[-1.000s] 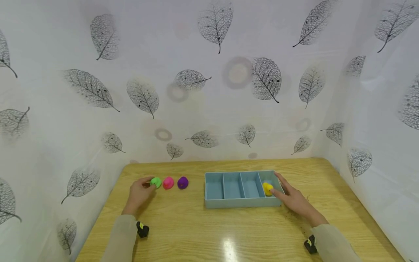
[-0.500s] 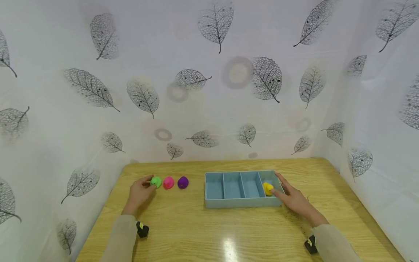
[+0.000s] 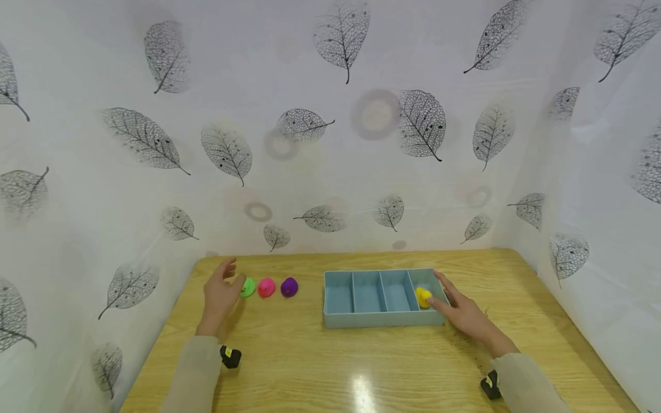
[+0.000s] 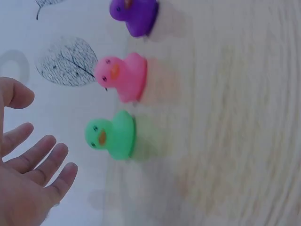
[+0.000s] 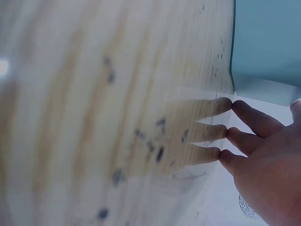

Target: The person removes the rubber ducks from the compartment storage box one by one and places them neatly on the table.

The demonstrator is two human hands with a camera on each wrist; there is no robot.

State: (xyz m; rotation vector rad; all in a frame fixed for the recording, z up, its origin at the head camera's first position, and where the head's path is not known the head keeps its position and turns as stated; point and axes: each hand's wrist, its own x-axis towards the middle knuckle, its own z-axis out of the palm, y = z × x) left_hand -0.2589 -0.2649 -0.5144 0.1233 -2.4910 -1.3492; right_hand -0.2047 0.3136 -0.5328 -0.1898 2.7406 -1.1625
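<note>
A green rubber duck (image 4: 117, 135), a pink rubber duck (image 4: 124, 76) and a purple rubber duck (image 4: 136, 14) stand in a row at the table's left. Beside the green one is my left hand (image 3: 221, 292), fingers spread and apart from it in the left wrist view. A yellow rubber duck (image 3: 423, 297) sits in the rightmost compartment of a blue-grey divided box (image 3: 384, 319). My right hand (image 3: 467, 315) rests at the box's right end, its thumb over the rim close to the yellow duck. In the right wrist view, its other fingertips (image 5: 227, 157) touch the table outside the box.
The wooden table (image 3: 310, 367) has dark specks near my right hand. A white leaf-patterned curtain (image 3: 320, 172) surrounds its back and sides. Black wrist devices (image 3: 230, 357) show beside both sleeves.
My left hand has let go of the green duck; its fingers have lifted and spread, and it has drawn slightly back. The right hand, box and yellow duck have stayed put.
</note>
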